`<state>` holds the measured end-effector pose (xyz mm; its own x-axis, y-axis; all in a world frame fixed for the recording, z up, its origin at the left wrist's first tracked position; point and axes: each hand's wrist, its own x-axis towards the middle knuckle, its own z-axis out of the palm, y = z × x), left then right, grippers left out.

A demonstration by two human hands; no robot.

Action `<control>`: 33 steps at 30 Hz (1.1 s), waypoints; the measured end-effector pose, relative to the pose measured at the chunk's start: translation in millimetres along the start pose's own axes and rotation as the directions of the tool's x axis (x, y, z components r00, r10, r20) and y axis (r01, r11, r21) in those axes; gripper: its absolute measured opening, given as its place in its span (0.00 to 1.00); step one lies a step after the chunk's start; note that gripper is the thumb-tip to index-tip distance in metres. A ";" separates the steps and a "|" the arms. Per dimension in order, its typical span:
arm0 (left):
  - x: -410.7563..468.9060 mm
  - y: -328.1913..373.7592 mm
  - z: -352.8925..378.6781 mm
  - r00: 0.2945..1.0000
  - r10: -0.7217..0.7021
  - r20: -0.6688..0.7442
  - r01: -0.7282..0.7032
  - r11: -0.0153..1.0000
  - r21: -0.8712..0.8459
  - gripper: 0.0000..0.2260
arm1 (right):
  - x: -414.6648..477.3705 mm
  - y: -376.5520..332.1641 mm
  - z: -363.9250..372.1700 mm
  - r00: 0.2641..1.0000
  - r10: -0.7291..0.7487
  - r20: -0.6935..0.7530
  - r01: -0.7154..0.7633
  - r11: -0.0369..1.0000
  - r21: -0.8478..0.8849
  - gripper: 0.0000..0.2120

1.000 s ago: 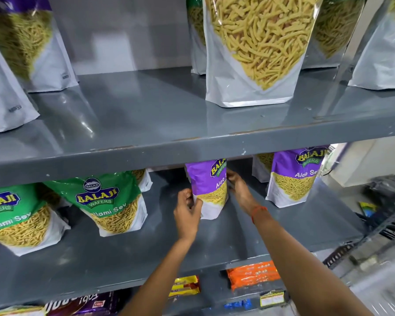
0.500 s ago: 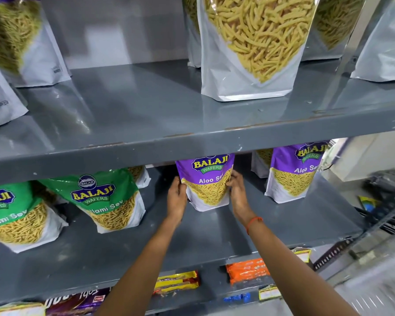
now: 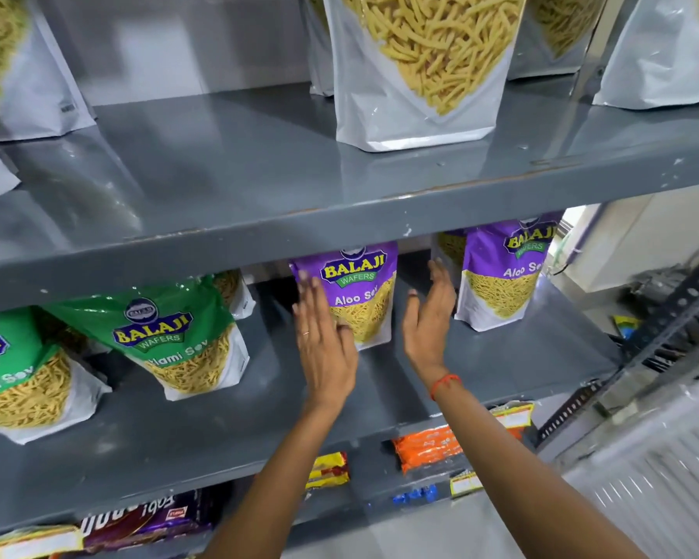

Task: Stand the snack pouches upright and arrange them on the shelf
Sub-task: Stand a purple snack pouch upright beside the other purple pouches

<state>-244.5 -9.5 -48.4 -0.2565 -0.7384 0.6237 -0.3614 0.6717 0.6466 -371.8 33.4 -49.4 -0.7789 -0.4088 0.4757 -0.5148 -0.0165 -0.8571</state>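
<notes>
A purple Aloo Sev pouch [image 3: 360, 292] stands upright on the grey middle shelf [image 3: 481, 357], facing front. My left hand [image 3: 323, 340] is flat and open just left of it, fingers overlapping its lower left edge. My right hand [image 3: 428, 320] is open with fingers apart, a little to the pouch's right and clear of it. A second purple Aloo Sev pouch [image 3: 501, 272] stands to the right. Two green sev pouches [image 3: 178, 336] [image 3: 17, 377] lean on the left of the same shelf.
The upper shelf [image 3: 259, 163] carries several white pouches of yellow sticks, one large pouch [image 3: 416, 70] at the front centre. Below, the bottom shelf holds orange packets [image 3: 428, 445], yellow packets [image 3: 327, 470] and a purple wrapper [image 3: 146, 518]. A slotted metal upright [image 3: 642, 344] borders the right.
The purple pouch was turned from edge-on to face front while both hands held it. Both hands have since let go and spread open beside it.
</notes>
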 end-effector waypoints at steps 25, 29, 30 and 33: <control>-24.4 65.3 197.5 0.689 -0.322 0.649 0.647 0.677 -0.351 0.13 | 92.4 139.0 -178.0 0.805 0.400 0.438 -0.467 0.883 0.051 0.16; -54.7 75.2 180.9 0.668 -0.305 0.678 0.638 0.705 -0.311 0.10 | 61.3 127.4 -206.3 0.839 0.349 0.417 -0.403 0.914 0.048 0.17; -64.8 79.7 176.0 0.667 -0.290 0.686 0.632 0.709 -0.314 0.10 | 52.7 127.0 -215.6 0.843 0.338 0.418 -0.393 0.918 0.049 0.17; -91.4 91.9 167.7 0.672 -0.262 0.693 0.612 0.724 -0.320 0.09 | 30.2 126.4 -239.6 0.848 0.334 0.412 -0.384 0.923 0.041 0.19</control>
<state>-404.6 109.8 -119.6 -0.6989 -0.7131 -0.0545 -0.1320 0.0537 0.9898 -546.2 237.6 -96.0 -0.6847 -0.7280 0.0353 -0.1612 0.1040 -0.9814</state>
